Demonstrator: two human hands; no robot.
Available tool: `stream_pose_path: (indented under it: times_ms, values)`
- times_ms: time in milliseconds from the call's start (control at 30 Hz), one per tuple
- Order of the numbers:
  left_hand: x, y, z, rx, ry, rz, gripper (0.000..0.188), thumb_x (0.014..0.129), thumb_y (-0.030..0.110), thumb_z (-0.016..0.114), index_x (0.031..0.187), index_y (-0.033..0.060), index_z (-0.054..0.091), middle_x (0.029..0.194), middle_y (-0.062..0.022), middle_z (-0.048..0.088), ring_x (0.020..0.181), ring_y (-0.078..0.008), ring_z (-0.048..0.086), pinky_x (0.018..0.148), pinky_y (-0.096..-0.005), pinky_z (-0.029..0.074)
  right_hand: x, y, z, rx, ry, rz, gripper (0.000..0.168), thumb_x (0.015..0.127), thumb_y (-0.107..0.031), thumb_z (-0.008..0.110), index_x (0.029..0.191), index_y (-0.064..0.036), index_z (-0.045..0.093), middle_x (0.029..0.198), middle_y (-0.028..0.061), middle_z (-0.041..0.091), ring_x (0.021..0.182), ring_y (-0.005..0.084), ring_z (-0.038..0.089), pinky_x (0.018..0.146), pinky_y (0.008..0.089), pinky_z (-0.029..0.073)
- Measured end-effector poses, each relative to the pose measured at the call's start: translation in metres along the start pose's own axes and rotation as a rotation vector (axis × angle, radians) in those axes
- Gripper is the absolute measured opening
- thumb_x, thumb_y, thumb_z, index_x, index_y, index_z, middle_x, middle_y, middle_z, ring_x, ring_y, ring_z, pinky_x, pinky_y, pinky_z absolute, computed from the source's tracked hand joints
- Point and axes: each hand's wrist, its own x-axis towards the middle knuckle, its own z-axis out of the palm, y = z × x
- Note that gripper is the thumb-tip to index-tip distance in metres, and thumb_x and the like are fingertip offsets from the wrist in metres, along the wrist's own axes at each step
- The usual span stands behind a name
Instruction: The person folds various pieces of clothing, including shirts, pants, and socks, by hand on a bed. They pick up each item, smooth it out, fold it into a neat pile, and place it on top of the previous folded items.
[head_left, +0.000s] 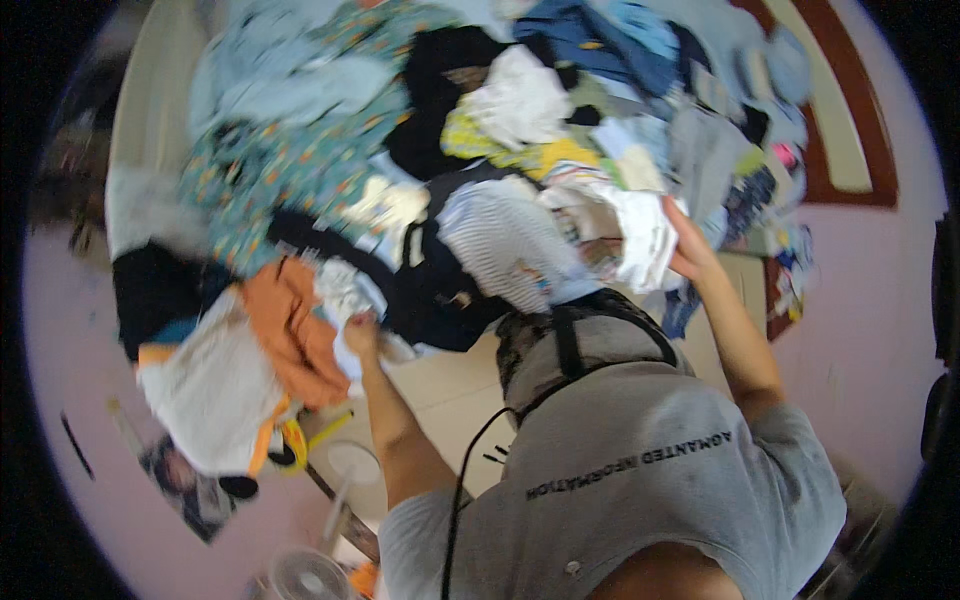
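Observation:
My right hand (690, 244) holds the near edge of a thick folded bundle of white cloth (646, 240), its fingers partly behind the fabric. My left hand (362, 334) is down among the clothes, touching a pale white-blue cloth (346, 358); blur hides whether its fingers grip it. Beside it lie a white crumpled cloth (341, 285), an orange garment (296, 330) and a black garment (442, 292) with white marks. A striped light garment (510, 236) sits between my two hands, in front of my legs.
Clothes are heaped over a bed with a green patterned cover (300, 172). A wooden bed end (870, 150) stands at the right. At the left edge hangs a white cloth with orange trim (217, 382). A fan (307, 576) is at lower left, and a black cable (459, 487) runs along my shirt.

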Motion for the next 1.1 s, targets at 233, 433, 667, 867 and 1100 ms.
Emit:
stream_pose_path:
  times_ms: [233, 433, 667, 867, 1100]
  values:
    - [0.001, 0.042, -0.009, -0.515, -0.176, -0.166, 0.066, 0.076, -0.007, 0.064, 0.134, 0.0008, 0.035, 0.093, -0.0156, 0.058, 0.072, -0.0239, 0.059, 0.063, -0.0361, 0.053, -0.069, -0.008, -0.135, -0.520, 0.207, -0.077, 0.049, 0.094, -0.028, 0.061, 0.130, 0.003, 0.049, 0.126, 0.0126, 0.059, 0.108, 0.0234, 0.060, 0.093, 0.0343, 0.048]
    - [-0.028, 0.114, 0.009, -0.418, -0.498, -0.365, 0.025, 0.085, 0.003, 0.061, 0.105, 0.0156, 0.053, 0.077, 0.0003, 0.059, 0.067, -0.0126, 0.056, 0.050, -0.0247, 0.042, -0.190, 0.064, -0.333, -1.256, 0.563, 0.182, 0.032, 0.083, -0.024, 0.069, 0.101, 0.003, 0.068, 0.088, 0.0117, 0.068, 0.084, 0.0217, 0.062, 0.078, 0.0353, 0.049]
    - [-0.083, 0.163, 0.009, -0.318, -0.627, -0.214, 0.009, 0.088, 0.014, 0.065, 0.095, 0.0144, 0.058, 0.073, 0.0052, 0.056, 0.060, -0.0058, 0.051, 0.046, -0.0214, 0.038, -0.253, 0.045, -0.487, -0.493, 1.194, -0.133, 0.034, 0.078, -0.010, 0.071, 0.110, -0.002, 0.064, 0.080, 0.0070, 0.066, 0.067, 0.0171, 0.061, 0.057, 0.0336, 0.049]
    - [-0.085, 0.161, -0.029, -0.077, -0.518, -0.229, 0.024, 0.092, 0.019, 0.061, 0.115, 0.0105, 0.060, 0.093, -0.0025, 0.064, 0.083, -0.0137, 0.058, 0.064, -0.0311, 0.047, -0.180, 0.034, -0.473, -0.627, 1.165, 0.073, 0.078, 0.077, -0.014, 0.076, 0.145, -0.006, 0.038, 0.076, 0.0045, 0.060, 0.058, 0.0122, 0.052, 0.048, 0.0276, 0.042]
    - [-0.048, 0.088, -0.047, 0.195, -0.281, -0.083, 0.049, 0.086, 0.024, 0.063, 0.125, -0.0036, 0.058, 0.117, -0.0196, 0.065, 0.103, -0.0267, 0.064, 0.088, -0.0346, 0.049, -0.088, 0.076, -0.414, -0.779, 0.484, 0.004, 0.038, 0.090, -0.015, 0.060, 0.126, -0.002, 0.056, 0.076, 0.0006, 0.058, 0.060, 0.0085, 0.051, 0.051, 0.0236, 0.042]
